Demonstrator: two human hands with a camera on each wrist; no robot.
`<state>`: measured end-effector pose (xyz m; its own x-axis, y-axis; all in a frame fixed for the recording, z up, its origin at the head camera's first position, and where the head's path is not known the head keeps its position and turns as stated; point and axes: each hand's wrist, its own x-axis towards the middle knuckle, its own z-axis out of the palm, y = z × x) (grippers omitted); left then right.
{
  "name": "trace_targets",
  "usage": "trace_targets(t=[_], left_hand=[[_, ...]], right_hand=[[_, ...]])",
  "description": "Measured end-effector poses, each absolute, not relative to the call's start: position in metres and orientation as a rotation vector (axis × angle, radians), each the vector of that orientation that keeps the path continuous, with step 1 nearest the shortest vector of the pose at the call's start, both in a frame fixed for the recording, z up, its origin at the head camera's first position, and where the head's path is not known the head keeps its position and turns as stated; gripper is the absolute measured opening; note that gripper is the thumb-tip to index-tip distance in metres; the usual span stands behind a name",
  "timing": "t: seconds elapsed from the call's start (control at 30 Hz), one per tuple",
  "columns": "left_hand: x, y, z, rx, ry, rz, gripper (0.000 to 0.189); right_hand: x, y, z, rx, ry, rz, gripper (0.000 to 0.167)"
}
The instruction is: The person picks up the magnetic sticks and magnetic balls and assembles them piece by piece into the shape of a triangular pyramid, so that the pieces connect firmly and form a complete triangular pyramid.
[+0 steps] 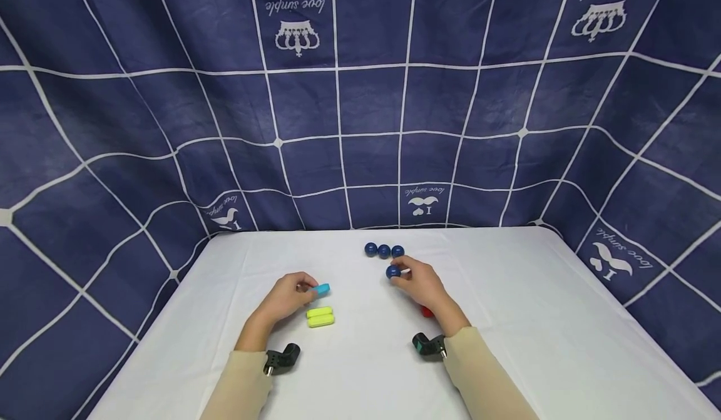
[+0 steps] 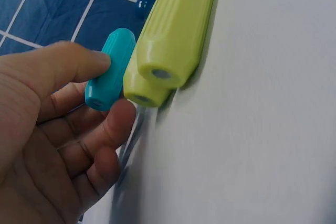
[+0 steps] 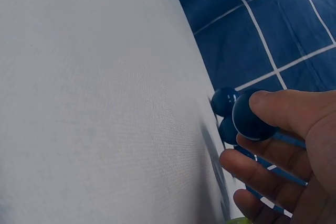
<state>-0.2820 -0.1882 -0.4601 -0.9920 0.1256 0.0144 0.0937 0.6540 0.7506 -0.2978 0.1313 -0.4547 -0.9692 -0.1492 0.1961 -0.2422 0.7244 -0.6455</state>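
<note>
Head view shows the left hand (image 1: 287, 296) pinching a turquoise ridged block (image 1: 322, 290), just beyond two lime-yellow ridged blocks (image 1: 321, 321) that lie side by side on the white table cover (image 1: 360, 370). The right hand (image 1: 421, 280) pinches a glossy dark-blue ball (image 1: 393, 272) near a row of three matching balls (image 1: 384, 251). A red object (image 1: 427, 312) shows, partly hidden by the right wrist (image 1: 450, 317).

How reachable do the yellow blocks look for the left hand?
Probably yes: nothing covers the yellow blocks, close to the left hand, but it may need to release the blue block it holds.
</note>
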Motion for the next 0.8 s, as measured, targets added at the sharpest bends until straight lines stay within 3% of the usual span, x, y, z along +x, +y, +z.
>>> trace_targets(t=[0.8], left_hand=[[-0.303, -0.121, -0.448, 0.342, 2.666, 1.622, 0.018]], right_hand=[[-0.295, 0.126, -0.458, 0.257, -2.876, 0.851, 0.031]])
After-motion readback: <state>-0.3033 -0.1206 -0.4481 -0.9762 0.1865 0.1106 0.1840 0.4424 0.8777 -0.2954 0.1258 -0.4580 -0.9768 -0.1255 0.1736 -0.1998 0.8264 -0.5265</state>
